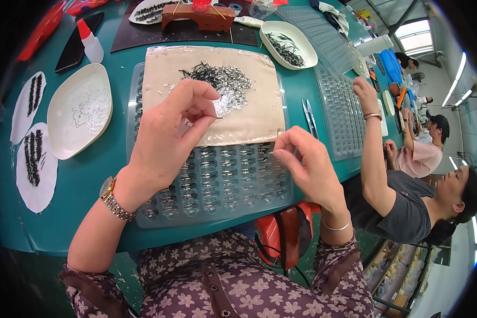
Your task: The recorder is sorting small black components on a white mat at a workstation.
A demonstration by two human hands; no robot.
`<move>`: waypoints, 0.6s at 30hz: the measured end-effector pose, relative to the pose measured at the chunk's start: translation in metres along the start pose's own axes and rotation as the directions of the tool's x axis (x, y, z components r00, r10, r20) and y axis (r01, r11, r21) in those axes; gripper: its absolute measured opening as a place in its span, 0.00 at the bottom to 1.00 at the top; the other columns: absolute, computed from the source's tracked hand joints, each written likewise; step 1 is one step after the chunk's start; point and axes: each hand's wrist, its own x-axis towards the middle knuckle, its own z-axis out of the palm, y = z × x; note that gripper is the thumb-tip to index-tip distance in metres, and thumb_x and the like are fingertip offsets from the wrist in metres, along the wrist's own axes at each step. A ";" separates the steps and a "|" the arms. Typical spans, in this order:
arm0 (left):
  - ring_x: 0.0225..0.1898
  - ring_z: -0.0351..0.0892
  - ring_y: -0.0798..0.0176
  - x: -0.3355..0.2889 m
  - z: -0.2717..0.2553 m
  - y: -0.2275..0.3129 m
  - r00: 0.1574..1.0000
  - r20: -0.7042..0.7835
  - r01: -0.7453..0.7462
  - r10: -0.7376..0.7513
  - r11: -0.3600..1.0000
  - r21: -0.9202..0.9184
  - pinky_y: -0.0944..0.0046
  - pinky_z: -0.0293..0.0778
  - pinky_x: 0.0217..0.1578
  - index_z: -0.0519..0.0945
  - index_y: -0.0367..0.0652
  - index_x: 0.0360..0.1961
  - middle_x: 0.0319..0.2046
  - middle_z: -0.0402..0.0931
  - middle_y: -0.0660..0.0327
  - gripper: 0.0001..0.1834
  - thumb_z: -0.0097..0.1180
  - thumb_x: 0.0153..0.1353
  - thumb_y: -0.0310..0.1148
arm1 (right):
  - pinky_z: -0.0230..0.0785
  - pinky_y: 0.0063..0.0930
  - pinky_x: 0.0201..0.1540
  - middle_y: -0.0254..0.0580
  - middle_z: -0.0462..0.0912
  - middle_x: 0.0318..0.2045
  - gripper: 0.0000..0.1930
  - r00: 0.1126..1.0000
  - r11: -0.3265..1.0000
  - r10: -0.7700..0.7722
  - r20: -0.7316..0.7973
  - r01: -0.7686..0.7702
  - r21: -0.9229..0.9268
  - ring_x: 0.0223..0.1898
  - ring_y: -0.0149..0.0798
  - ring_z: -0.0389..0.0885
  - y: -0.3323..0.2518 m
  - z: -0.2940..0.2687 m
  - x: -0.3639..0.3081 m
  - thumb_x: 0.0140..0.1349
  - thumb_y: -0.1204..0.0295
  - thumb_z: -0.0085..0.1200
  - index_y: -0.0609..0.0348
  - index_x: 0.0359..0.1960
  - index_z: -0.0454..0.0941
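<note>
My left hand (pixel 180 119) is over a tan board (pixel 169 63), thumb and forefinger pinched together. A tiny dark sliver shows at their tips, too small to name. On the board, just beyond those fingers, lies a pile of small silver tubes (pixel 237 79), with thin black pieces (pixel 204 71) and white bits (pixel 229 103) among them. My right hand (pixel 310 169) is closed in a pinch at the board's near right corner; whatever it holds, if anything, cannot be made out. Beneath the board sits a clear plastic tray (pixel 212 212), its pockets filled with small metal-and-black parts.
Left stand a dish of white bits (pixel 58 143), a glue bottle (pixel 93 49) and white pads with black pieces (pixel 24 188). At right are a dish of black pieces (pixel 267 32), tweezers (pixel 309 119) and another tray (pixel 344 151). A co-worker (pixel 397 201) sits close on the right.
</note>
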 end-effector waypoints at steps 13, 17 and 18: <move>0.37 0.79 0.70 0.001 -0.004 0.005 1.000 0.018 -0.003 0.002 1.000 0.023 0.72 0.75 0.44 0.77 0.39 0.52 0.36 0.81 0.63 0.20 0.58 0.60 0.12 | 0.66 0.27 0.37 0.34 0.76 0.31 0.04 0.998 0.985 -0.036 0.047 0.044 -0.167 0.32 0.35 0.72 -0.013 0.002 -0.006 0.59 0.79 0.62 0.58 0.34 0.81; 0.32 0.75 0.72 0.000 0.000 -0.001 0.999 -0.021 -0.033 0.033 0.999 0.011 0.72 0.71 0.35 0.77 0.41 0.50 0.32 0.80 0.65 0.19 0.59 0.59 0.13 | 0.67 0.28 0.38 0.33 0.77 0.31 0.04 0.981 0.951 -0.185 0.052 0.192 -0.241 0.33 0.36 0.72 -0.010 -0.004 -0.002 0.58 0.78 0.64 0.57 0.34 0.83; 0.30 0.74 0.72 0.000 0.000 -0.001 0.998 -0.034 -0.043 0.043 0.999 0.007 0.72 0.70 0.32 0.78 0.42 0.49 0.31 0.79 0.66 0.18 0.60 0.58 0.13 | 0.67 0.28 0.39 0.33 0.77 0.31 0.04 0.971 0.934 -0.233 0.056 0.240 -0.265 0.33 0.36 0.72 -0.010 -0.005 -0.002 0.58 0.78 0.64 0.57 0.34 0.84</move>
